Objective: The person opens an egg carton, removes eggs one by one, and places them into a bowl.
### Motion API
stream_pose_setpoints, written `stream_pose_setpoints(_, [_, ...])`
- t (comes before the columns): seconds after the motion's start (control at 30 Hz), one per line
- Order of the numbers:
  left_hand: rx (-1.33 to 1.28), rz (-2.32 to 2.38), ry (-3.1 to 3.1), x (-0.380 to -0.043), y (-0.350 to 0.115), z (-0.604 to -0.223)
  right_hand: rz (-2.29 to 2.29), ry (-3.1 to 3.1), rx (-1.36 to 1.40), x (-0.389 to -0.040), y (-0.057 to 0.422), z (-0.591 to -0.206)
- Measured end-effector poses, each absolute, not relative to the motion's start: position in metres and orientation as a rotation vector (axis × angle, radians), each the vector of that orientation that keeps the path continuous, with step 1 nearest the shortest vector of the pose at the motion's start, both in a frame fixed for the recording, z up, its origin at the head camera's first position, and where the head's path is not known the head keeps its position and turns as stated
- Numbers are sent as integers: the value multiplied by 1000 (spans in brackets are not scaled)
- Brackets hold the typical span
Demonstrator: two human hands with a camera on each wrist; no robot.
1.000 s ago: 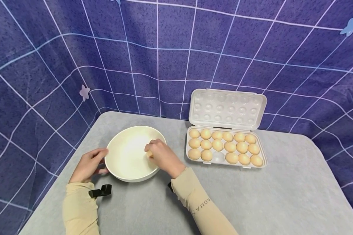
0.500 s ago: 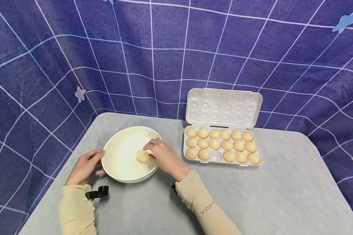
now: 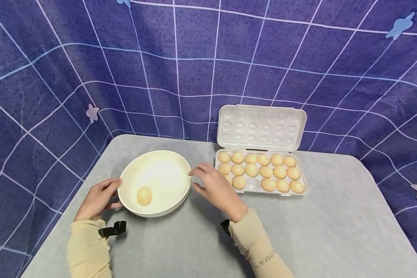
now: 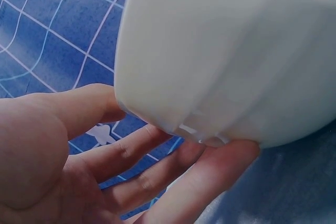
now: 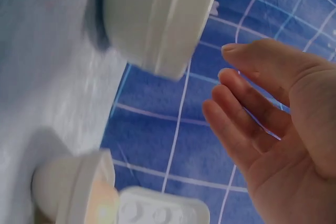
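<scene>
In the head view, a round cream bowl [image 3: 163, 185] stands on the grey table with one tan egg [image 3: 144, 196] lying in its lower left part. My left hand [image 3: 98, 199] rests against the bowl's left side. The left wrist view has the thumb at the bowl's [image 4: 226, 51] rim and the extended fingertips touching the lower outer wall. Just right of the bowl is my right hand [image 3: 217, 187], fingers loosely bent and holding nothing. A gap separates that hand [image 5: 283, 124] from the bowl [image 5: 157, 19] in the right wrist view.
Right of the bowl, a white egg box [image 3: 253, 186] stands with its lid [image 3: 262, 127] raised. Several eggs fill its rows, with one bare hollow in the front row. My right hand covers the box's left edge. A blue gridded cloth [image 3: 194, 69] hangs behind the table.
My right hand has released the egg and moved right, out of the bowl. The egg now lies left of where it was let go. My left hand stays at the bowl.
</scene>
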State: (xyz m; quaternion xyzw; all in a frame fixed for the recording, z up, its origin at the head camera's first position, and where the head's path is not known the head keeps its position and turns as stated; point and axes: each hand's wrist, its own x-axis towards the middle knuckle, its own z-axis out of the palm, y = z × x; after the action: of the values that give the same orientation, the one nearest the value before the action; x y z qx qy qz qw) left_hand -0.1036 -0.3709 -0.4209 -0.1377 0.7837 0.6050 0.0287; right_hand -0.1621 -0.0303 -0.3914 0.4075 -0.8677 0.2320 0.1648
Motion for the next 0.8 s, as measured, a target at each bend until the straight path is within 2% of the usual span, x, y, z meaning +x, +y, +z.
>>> stream_pose_setpoints(0.5, [-470, 1875, 2432, -104, -370, -423, 828, -2570, 909, -176, 30, -406])
stream_pose_setpoints(0.8, [-442, 1859, 2428, -103, -370, -421, 757, -2682, 867, -182, 41, -417])
